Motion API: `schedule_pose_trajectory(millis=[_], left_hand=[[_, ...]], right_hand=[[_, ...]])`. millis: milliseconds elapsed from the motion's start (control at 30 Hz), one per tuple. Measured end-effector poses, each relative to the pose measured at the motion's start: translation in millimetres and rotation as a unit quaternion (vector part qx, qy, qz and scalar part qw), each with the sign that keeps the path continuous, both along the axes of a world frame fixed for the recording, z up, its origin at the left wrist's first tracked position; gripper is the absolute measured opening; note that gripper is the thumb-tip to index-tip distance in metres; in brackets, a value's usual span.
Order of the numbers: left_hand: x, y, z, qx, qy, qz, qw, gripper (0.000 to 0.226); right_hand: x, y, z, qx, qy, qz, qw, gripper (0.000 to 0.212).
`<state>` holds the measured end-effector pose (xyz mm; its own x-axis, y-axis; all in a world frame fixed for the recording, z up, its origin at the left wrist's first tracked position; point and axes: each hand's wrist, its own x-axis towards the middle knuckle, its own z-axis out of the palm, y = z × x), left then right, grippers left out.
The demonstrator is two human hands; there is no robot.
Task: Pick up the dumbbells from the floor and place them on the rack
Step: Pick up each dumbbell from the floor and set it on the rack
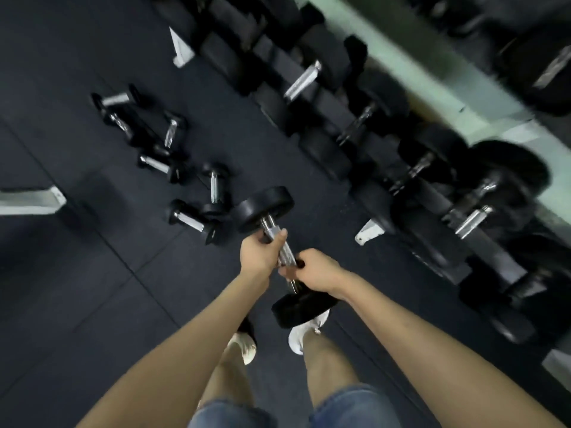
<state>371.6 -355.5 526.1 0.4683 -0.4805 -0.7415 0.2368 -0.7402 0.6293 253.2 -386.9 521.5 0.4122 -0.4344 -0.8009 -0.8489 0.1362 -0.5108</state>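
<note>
Gripping a dumbbell (279,251) by its knurled chrome handle, both hands are closed round the bar: the left hand (259,253) wraps the upper part, the right hand (316,271) the lower part, just beside each other. The dumbbell is held tilted above the floor (77,288), one round black rubber head beyond the left hand and the other below the right hand, over a white shoe (298,338). A second white shoe (244,347) stands to the left of it, and denim shorts (346,406) show at the bottom edge.

Left of the held dumbbell, several smaller dumbbells (191,220) with shiny handles and dark round ends lie scattered on the dark, matte rubber tiles. To its right runs the rack (374,231), with pale feet and sloping dark shelves holding larger dumbbells (432,168) with round black ends; blur softens their detail. The held dumbbell is well apart from the rack's shelves.
</note>
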Motion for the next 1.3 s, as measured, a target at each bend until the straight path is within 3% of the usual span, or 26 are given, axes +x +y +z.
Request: schedule_pose_trajectory(millis=[233,467,800,1000,1100,1300], left_hand=[[-26.7,-72.1,118.5,-0.056,-0.065,-0.053,0.995,0.018],[-36.0,-174.4,177.0,-0.111,-0.093,-0.126,0.982,0.024],[-33.6,-366.3,192.2,-0.133,-0.076,-0.263,0.952,0.013],[-39.7,-480.8,179.3,-0.124,-0.091,-0.396,0.905,0.033],[-54.7,-519.5,173.9,-0.12,-0.107,-0.448,0.88,0.032],[-93.2,-572.9,154.0,-0.095,-0.096,-0.48,0.867,0.028]], right_hand=[[-29.1,-49.1,109.4,-0.065,-0.076,-0.087,0.991,0.039],[-33.5,-132.6,167.2,-0.134,-0.065,-0.168,0.974,0.04],[-18.4,-286.0,185.7,-0.185,-0.038,-0.305,0.933,0.036],[-4.4,-374.2,178.9,-0.156,-0.018,-0.444,0.882,0.039],[-9.4,-405.4,169.4,-0.151,-0.008,-0.49,0.859,0.037],[-35.5,-451.4,153.7,-0.141,0.014,-0.527,0.838,0.045]])
